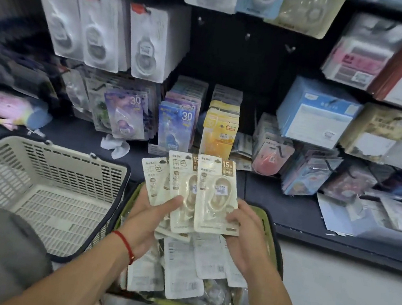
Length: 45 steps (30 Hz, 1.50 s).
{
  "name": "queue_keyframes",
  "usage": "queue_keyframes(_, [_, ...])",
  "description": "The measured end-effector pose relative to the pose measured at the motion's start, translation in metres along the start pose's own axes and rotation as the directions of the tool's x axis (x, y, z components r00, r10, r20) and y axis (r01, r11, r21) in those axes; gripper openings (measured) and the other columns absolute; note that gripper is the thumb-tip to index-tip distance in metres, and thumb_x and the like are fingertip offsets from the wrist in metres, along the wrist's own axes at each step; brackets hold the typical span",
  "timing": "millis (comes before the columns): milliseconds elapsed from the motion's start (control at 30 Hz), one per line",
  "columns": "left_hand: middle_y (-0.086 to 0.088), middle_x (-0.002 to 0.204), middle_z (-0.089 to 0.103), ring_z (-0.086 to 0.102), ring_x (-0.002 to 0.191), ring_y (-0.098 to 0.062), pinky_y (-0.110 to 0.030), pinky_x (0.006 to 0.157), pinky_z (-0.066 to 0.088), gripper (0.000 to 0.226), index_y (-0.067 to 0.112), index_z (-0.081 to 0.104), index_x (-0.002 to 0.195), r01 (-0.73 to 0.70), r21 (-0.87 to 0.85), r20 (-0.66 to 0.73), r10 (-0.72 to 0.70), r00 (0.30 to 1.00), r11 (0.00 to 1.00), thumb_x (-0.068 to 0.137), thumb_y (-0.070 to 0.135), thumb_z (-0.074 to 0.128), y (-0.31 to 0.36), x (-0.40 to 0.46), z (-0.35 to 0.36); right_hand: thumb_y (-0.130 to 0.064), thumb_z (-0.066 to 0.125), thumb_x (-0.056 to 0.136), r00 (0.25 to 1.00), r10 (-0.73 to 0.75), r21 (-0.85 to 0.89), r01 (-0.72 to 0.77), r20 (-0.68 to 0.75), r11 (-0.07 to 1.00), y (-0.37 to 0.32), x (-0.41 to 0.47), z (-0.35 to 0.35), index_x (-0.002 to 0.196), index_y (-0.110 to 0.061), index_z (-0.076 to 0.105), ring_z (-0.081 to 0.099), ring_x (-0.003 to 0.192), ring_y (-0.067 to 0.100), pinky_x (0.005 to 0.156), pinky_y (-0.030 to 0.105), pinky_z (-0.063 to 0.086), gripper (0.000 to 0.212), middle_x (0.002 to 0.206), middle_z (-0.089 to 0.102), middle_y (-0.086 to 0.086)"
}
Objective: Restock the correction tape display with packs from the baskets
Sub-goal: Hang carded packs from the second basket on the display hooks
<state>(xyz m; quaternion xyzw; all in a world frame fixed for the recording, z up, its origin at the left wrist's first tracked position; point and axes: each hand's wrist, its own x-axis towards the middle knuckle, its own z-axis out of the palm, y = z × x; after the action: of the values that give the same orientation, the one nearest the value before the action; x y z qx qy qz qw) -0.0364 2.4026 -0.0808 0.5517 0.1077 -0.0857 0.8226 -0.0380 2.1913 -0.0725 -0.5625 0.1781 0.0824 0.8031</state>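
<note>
Both hands fan packs, green basket

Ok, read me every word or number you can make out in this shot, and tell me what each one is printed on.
"本色": cream pack in the fan held by both hands, left hand, right hand.
"15": brown corner of the front cream pack, and of the one behind it.
"30": purple pack on the display.
"30": blue pack beside it.
Fine print, price stickers, barcodes and the other display packs: too small or blurred.
</note>
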Motion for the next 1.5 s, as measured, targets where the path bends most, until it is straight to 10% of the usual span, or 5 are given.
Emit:
queue_keyframes(267, [0.008, 0.136, 0.071, 0.065, 0.130, -0.018, -0.052, 0.117, 0.044, 0.078, 0.031, 0.052, 0.147, -0.281, 0.186, 0.041, 0.279, 0.960, 0.941, 0.080, 0.013, 0.086, 0.124, 0.029, 0.013, -0.067, 0.073, 0.075, 0.966, -0.228, -0.431, 0.259, 0.123, 0.864, -0.098, 0.027, 0.073, 0.125, -0.030, 0.069, 0.066, 0.122, 0.019, 0.107, 0.046, 0.052, 0.062, 0.126, 0.072, -0.009])
queue_keyframes(633, [0.014, 0.127, 0.074, 0.071, 0.119, -0.010, -0.051, 0.104, 0.055, 0.062, 0.036, 0.057, 0.136, -0.538, 0.271, -0.163, 0.589, 0.792, 0.798, 0.088, 0.008, 0.083, 0.190, 0.091, -0.029, -0.042, 0.054, 0.103, 0.812, -0.521, -0.548, 0.570, 0.263, 0.612, -0.180, 0.092, 0.157, 0.131, -0.026, 0.052, 0.063, 0.100, 0.004, 0.075, 0.030, 0.050, 0.032, 0.111, 0.063, -0.019])
queue_keyframes(1167, [0.009, 0.127, 0.075, 0.073, 0.116, -0.017, -0.056, 0.095, 0.059, 0.061, 0.032, 0.058, 0.134, -0.603, 0.125, -0.217, 0.615, 0.758, 0.788, 0.086, 0.003, 0.081, 0.193, 0.096, -0.022, -0.051, 0.056, 0.103, 0.741, -0.645, -0.840, 0.460, 0.185, 0.288, -0.160, 0.108, 0.168, 0.153, -0.020, 0.043, 0.044, 0.139, 0.022, 0.112, 0.040, 0.041, 0.060, 0.150, 0.049, 0.002])
queue_keyframes(1367, [0.001, 0.129, 0.075, 0.072, 0.119, -0.022, -0.058, 0.104, 0.055, 0.072, 0.024, 0.055, 0.140, -0.525, 0.032, -0.127, 0.524, 0.842, 0.851, 0.074, 0.015, 0.082, 0.185, 0.094, -0.002, -0.068, 0.062, 0.094, 0.836, -0.323, -0.564, 0.541, 0.444, 0.624, -0.144, 0.098, 0.173, 0.076, -0.048, 0.073, 0.060, 0.067, -0.010, 0.063, 0.007, 0.044, 0.029, 0.071, 0.066, -0.027])
queue_keyframes(1500, [-0.001, 0.134, 0.073, 0.069, 0.125, -0.025, -0.060, 0.109, 0.050, 0.078, 0.025, 0.053, 0.144, -0.504, -0.001, -0.066, 0.503, 0.862, 0.863, 0.075, 0.018, 0.088, 0.184, 0.096, 0.001, -0.058, 0.067, 0.097, 0.819, -0.409, -0.425, 0.563, 0.402, 0.709, -0.142, 0.100, 0.169, 0.095, -0.026, 0.076, 0.073, 0.082, 0.005, 0.075, 0.025, 0.058, 0.033, 0.090, 0.078, -0.010])
